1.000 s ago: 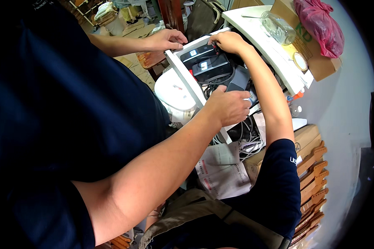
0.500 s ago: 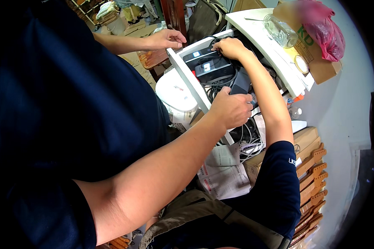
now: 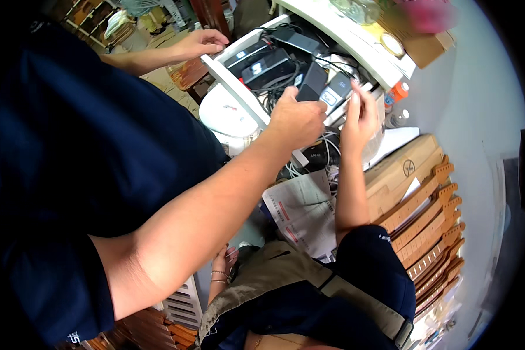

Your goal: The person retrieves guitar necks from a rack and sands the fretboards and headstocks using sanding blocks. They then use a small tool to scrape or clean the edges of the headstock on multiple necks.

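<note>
Right hand (image 3: 361,119), fingers half curled, beside a dark charger (image 3: 336,88) in a white drawer (image 3: 234,88), pulled out presumably for reach; any grip is unclear. Left hand (image 3: 224,260) hangs low, fingers slack, seemingly empty.

A drawer (image 3: 236,92) (white) holds black boxes (image 3: 267,69) and cables (image 3: 269,100).

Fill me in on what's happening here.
A co-worker's right hand is at a dark block-like device over an open white drawer of similar devices and black cables. The wearer's right hand is beside another device; contact is unclear. The wearer's left hand hangs low, away from the drawer.
</note>
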A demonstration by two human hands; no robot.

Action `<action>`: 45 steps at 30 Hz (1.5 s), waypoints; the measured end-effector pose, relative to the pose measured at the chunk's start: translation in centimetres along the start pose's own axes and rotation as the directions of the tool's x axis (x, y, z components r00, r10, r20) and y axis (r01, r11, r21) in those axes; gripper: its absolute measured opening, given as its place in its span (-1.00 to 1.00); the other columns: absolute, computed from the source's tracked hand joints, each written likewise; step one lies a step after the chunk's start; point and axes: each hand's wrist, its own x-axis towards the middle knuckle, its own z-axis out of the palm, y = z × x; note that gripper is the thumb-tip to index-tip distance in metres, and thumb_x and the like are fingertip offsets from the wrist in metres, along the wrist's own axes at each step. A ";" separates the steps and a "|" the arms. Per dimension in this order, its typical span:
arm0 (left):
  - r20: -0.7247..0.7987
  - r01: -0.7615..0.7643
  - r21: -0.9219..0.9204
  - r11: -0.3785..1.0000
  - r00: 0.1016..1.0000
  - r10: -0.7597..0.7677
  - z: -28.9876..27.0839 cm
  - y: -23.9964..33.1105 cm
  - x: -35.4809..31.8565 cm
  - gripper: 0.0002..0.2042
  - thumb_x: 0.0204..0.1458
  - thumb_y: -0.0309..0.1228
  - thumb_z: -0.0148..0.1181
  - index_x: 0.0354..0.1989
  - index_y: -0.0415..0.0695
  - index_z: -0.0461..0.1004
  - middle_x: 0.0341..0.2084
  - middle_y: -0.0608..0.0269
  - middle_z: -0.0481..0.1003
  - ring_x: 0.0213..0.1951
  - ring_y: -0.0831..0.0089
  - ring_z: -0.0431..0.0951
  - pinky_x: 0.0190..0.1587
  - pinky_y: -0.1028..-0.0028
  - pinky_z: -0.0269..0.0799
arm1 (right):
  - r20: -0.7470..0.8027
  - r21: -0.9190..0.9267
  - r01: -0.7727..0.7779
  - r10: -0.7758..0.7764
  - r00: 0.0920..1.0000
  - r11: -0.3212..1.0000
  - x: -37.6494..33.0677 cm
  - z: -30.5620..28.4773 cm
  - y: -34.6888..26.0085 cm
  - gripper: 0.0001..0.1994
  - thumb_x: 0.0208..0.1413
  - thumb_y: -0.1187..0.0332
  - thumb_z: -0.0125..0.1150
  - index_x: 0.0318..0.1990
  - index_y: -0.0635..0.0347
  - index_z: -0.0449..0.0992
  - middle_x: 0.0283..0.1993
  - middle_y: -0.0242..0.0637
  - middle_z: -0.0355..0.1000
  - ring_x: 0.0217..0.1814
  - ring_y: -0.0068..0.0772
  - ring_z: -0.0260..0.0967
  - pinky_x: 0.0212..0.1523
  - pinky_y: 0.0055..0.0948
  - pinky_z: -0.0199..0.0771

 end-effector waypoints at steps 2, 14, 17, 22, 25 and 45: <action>-0.415 0.076 0.213 0.974 0.910 0.019 -8.7 -3.9 -2.6 -0.73 0.10 -0.22 -0.07 -0.15 -0.14 0.32 -0.33 0.21 0.43 -0.32 0.32 0.49 -0.30 0.45 0.38 | -0.127 0.020 -0.129 0.131 0.983 0.991 -5.1 -2.2 0.2 -0.79 0.13 0.47 -0.04 -0.12 0.29 0.44 -0.39 -0.42 0.35 -0.46 -0.72 0.18 -0.45 -0.71 0.18; -0.208 0.060 0.341 0.938 0.978 0.013 -8.0 -4.9 -1.0 -0.65 0.09 -0.19 -0.02 0.01 -0.07 0.29 -0.21 0.21 0.45 -0.19 0.30 0.50 -0.23 0.41 0.38 | -0.037 0.217 -0.470 0.489 0.872 0.855 -13.3 -9.7 0.2 -0.71 0.15 0.45 -0.06 0.02 0.31 0.26 -0.57 -0.52 0.15 -0.54 -0.73 0.08 -0.49 -0.72 0.11; -0.222 0.064 0.341 0.938 0.975 0.014 -8.4 -5.4 -1.4 -0.64 0.09 -0.19 -0.03 0.01 -0.07 0.28 -0.20 0.21 0.45 -0.18 0.29 0.50 -0.24 0.40 0.38 | -0.008 0.246 -0.467 0.484 0.875 0.849 -12.8 -9.3 -0.8 -0.70 0.15 0.45 -0.06 0.03 0.31 0.25 -0.58 -0.52 0.15 -0.55 -0.73 0.07 -0.49 -0.73 0.11; -0.257 0.064 0.328 0.943 0.966 0.023 -9.3 -5.7 -1.9 -0.64 0.10 -0.20 -0.05 0.02 -0.08 0.26 -0.20 0.21 0.44 -0.17 0.27 0.49 -0.26 0.38 0.38 | 0.034 0.217 -0.455 0.460 0.888 0.864 -13.3 -8.8 -0.8 -0.71 0.15 0.47 -0.07 0.03 0.29 0.25 -0.58 -0.52 0.15 -0.56 -0.73 0.07 -0.51 -0.71 0.12; -0.255 0.052 0.311 0.949 0.967 0.031 -9.8 -6.0 -2.0 -0.65 0.10 -0.20 -0.05 0.02 -0.08 0.26 -0.22 0.22 0.44 -0.19 0.27 0.50 -0.28 0.39 0.39 | 0.059 0.194 -0.461 0.458 0.887 0.866 -14.1 -8.8 -0.5 -0.72 0.13 0.49 -0.05 0.01 0.27 0.27 -0.58 -0.51 0.15 -0.56 -0.73 0.08 -0.51 -0.72 0.13; -0.335 0.061 0.281 0.958 0.941 0.038 -9.1 -6.3 -3.3 -0.65 0.08 -0.21 -0.01 -0.01 -0.10 0.28 -0.26 0.22 0.46 -0.21 0.26 0.50 -0.30 0.38 0.37 | 0.132 0.055 -0.471 0.461 0.878 0.881 -14.8 -7.7 0.6 -0.69 0.09 0.55 -0.03 0.02 0.28 0.26 -0.50 -0.48 0.20 -0.48 -0.72 0.10 -0.40 -0.71 0.14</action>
